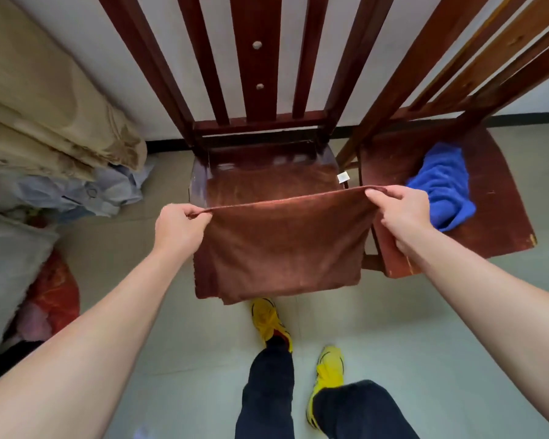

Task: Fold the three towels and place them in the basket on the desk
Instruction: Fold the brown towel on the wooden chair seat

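Two hands pinch one edge of a brown towel [279, 248]. The left hand [179, 224] curls thumb and fingers round its left end, and the right hand [400, 205] does the same at the right end. The edge runs taut between them, and most fingertips are hidden in the cloth. The towel is plush and matte. It hangs in a soft rectangle in front of a dark red wooden chair [257, 58], covering the seat's front rim. At the bottom a second layer peeks out. Beyond the held edge, brown pile lies across the seat with a small white label [343, 178] at its right corner; whether this is the same towel is hard to tell. A crumpled blue towel [441, 185], fluffy, lies on the worn seat of a second chair [501, 217] to the right. The tops of both chair backs are cut off by the frame.
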Available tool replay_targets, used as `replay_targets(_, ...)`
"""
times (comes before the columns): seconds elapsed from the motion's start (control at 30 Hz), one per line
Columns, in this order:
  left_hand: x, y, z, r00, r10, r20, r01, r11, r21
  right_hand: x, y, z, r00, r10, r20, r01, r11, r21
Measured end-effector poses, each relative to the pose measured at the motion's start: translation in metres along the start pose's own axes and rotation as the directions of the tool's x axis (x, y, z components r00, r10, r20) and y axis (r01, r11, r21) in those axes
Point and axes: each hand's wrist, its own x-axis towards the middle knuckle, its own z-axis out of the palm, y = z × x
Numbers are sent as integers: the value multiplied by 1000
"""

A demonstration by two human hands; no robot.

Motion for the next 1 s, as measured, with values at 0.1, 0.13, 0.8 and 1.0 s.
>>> replay_targets(0.1,42,7,3,996,-61,70,68,991,-112,31,-9,14,999,5,35,-5,1000,3)
replay_targets(0.13,53,6,3,990,-98,99,114,978,-177,40,-11,18,998,26,56,-27,999,27)
replay_targets(0.8,207,-19,98,945,-321,-69,297,926,-235,181,32,99,993,50,112,8,887,-462)
replay_targets(1.0,155,-43,84,926,-375,-51,348,896,-277,135,49,66,993,101,56,-65,891,-449)
